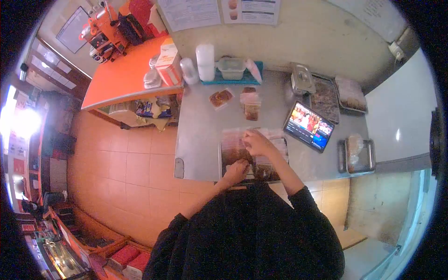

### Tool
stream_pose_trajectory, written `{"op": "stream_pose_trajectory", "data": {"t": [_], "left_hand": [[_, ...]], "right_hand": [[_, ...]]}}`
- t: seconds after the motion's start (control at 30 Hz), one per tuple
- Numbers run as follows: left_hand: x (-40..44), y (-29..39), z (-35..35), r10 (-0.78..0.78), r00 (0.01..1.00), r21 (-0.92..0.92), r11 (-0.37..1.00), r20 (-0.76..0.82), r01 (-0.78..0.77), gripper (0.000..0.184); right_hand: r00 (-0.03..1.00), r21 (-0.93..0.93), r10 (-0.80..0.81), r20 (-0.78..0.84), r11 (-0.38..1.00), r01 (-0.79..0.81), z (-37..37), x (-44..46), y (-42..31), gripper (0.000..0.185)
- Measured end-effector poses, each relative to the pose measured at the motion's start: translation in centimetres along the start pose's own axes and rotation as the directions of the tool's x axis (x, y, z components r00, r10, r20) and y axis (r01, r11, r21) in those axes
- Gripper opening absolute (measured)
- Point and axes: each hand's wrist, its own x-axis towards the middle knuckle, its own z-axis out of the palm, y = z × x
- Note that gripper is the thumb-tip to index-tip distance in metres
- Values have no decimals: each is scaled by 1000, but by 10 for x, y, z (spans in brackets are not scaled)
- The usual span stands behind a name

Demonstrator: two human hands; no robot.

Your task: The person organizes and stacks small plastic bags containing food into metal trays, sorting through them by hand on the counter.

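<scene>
A metal tray (220, 173) at the table's front edge holds several clear plastic bags with brown contents. Over its left half, my left hand (238, 171) has its fingers bent against a plastic bag of brown food (232, 154). My right hand (258, 142) is closed in a pinch at the upper part of that bag, just above and to the right of my left hand. The fingers partly hide what they grip. More filled bags (266, 173) lie in the tray's right half, under my right forearm.
Filled bags (252, 111) and a brown-filled packet (220, 98) lie farther back. A tablet (309, 126) leans right of the tray. Behind stand a teal tray (224, 82) with plastic containers, a lidded steel pan (303, 78), and a large metal tray (325, 98). A smaller tray (372, 156) sits far right.
</scene>
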Motion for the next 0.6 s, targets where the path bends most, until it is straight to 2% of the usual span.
{"op": "stream_pose_trajectory", "data": {"t": [0.1, 0.2, 0.4, 0.43, 0.5, 0.57, 0.6], "left_hand": [[-1, -1, 6, -76, 997, -15, 997, 22, 77, 14], [-1, -7, 10, -99, 992, 8, 995, 83, 99, 17], [-4, -13, 20, 21, 999, 105, 994, -36, -17, 21], [-4, -11, 18, 20, 999, 106, 994, -37, -16, 21], [-4, -7, 15, -78, 994, 98, 993, 77, 71, 22], [-4, -17, 25, -53, 997, 92, 995, 49, 48, 23], [-4, -21, 29, -28, 999, 87, 996, 22, 26, 23]], "right_hand": [[1000, -12, 1, 24, 1000, 0, 5, 2, 5, 15], [1000, 69, -20, -17, 997, 21, 5, 3, 5, 16], [999, 167, 7, 50, 986, -15, 1, 5, -4, 17], [1000, 140, -11, 27, 990, 7, 4, 6, -3, 15], [1000, 114, -30, 5, 993, 30, 6, 9, -1, 14], [994, 191, 20, 108, 981, -40, 6, 12, 2, 11], [994, 191, 18, 108, 981, -38, 5, 11, 3, 11]]}}
